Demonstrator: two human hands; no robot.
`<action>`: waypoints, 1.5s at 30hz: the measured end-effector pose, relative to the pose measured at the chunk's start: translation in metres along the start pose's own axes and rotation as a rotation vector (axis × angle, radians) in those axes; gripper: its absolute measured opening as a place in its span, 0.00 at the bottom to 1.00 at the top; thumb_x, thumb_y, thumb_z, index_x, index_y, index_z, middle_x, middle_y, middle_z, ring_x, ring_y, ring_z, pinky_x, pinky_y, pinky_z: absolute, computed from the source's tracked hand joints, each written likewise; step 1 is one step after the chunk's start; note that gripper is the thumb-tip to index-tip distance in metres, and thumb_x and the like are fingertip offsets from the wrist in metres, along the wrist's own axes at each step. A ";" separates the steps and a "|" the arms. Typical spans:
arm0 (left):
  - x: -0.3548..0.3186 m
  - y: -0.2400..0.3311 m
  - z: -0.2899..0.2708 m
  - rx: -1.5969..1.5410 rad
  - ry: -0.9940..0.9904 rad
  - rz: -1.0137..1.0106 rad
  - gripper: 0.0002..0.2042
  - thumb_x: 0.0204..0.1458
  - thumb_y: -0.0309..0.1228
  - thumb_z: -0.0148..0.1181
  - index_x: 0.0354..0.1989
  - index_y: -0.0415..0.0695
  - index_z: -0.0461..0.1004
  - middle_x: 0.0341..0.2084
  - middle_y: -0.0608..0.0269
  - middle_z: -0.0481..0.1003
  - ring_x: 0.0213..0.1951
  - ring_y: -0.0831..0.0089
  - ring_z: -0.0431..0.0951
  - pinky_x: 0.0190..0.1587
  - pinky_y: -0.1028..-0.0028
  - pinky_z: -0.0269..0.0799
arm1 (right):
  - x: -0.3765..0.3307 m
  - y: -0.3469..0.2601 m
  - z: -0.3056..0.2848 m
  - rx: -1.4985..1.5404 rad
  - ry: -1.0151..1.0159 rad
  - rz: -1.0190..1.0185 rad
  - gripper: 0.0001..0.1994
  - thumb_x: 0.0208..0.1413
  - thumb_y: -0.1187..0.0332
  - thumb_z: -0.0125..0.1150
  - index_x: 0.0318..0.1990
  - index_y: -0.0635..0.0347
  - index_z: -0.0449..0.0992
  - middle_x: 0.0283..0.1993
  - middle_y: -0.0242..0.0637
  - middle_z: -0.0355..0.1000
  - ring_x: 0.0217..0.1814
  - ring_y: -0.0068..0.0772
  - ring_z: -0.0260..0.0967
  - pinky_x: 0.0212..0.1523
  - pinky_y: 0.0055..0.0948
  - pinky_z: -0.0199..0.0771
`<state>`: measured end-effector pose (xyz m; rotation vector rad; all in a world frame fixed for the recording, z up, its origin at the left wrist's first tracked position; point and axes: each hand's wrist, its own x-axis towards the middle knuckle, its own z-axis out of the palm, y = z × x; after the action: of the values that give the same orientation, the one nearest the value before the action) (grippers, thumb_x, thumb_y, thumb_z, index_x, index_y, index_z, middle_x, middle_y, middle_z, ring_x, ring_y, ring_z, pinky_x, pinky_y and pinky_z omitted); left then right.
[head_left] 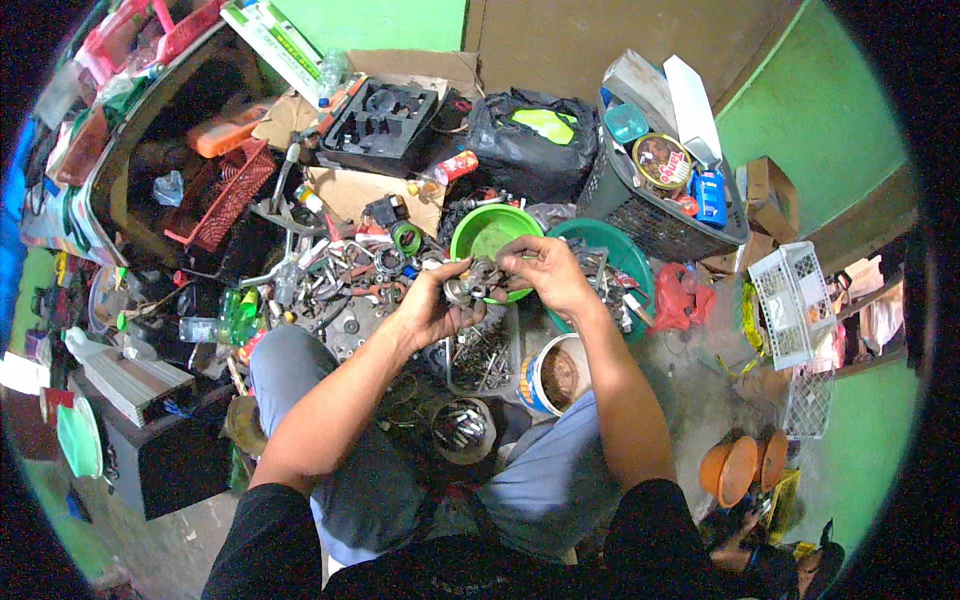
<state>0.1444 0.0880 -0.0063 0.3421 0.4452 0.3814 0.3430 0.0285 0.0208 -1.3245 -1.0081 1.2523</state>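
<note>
Both my hands are raised in front of a light green plastic bowl [470, 232]. Cupped with its palm up, my left hand [433, 308] holds a greasy metal part [470, 287] with rounded shapes, whose exact kind I cannot make out. My right hand [553, 272] pinches at the same metal part with thumb and fingers from the right. Below the hands, a clear tray [510, 372] holds many small screws and bolts. To the left lies a heap of loose metal parts and tools [372, 270]. A darker green basin [630, 250] with tools stands to the right.
Between my knees are a round tub of metal pieces [463, 430] and a white bucket [548, 375]. A black tool case [378, 125], a black plastic bag [530, 150] and a full grey basket [650, 215] stand at the back. A black speaker-like box [165, 455] is at left.
</note>
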 end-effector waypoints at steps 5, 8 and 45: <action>0.002 0.001 -0.018 0.039 0.036 0.007 0.16 0.59 0.38 0.49 0.48 0.40 0.69 0.37 0.53 0.77 0.37 0.62 0.77 0.33 0.69 0.75 | 0.003 -0.011 -0.046 0.211 0.246 -0.098 0.11 0.60 0.67 0.58 0.43 0.68 0.72 0.38 0.42 0.74 0.35 0.37 0.75 0.37 0.36 0.81; 0.009 -0.001 -0.023 0.088 -0.019 0.012 0.17 0.59 0.39 0.48 0.49 0.40 0.69 0.41 0.52 0.76 0.41 0.59 0.78 0.40 0.66 0.76 | -0.002 -0.001 -0.077 0.228 0.413 -0.155 0.14 0.59 0.67 0.60 0.45 0.70 0.72 0.41 0.45 0.73 0.38 0.39 0.75 0.39 0.36 0.81; -0.066 -0.023 0.024 -0.068 0.123 0.316 0.23 0.65 0.52 0.34 0.50 0.50 0.71 0.44 0.63 0.75 0.47 0.66 0.74 0.58 0.53 0.66 | -0.040 -0.011 0.057 -0.614 -0.026 -0.444 0.12 0.50 0.64 0.68 0.35 0.62 0.77 0.35 0.44 0.75 0.35 0.37 0.74 0.36 0.33 0.72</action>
<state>0.1071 0.0343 0.0277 0.3241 0.4977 0.7270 0.2823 -0.0024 0.0407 -1.4194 -1.6825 0.6401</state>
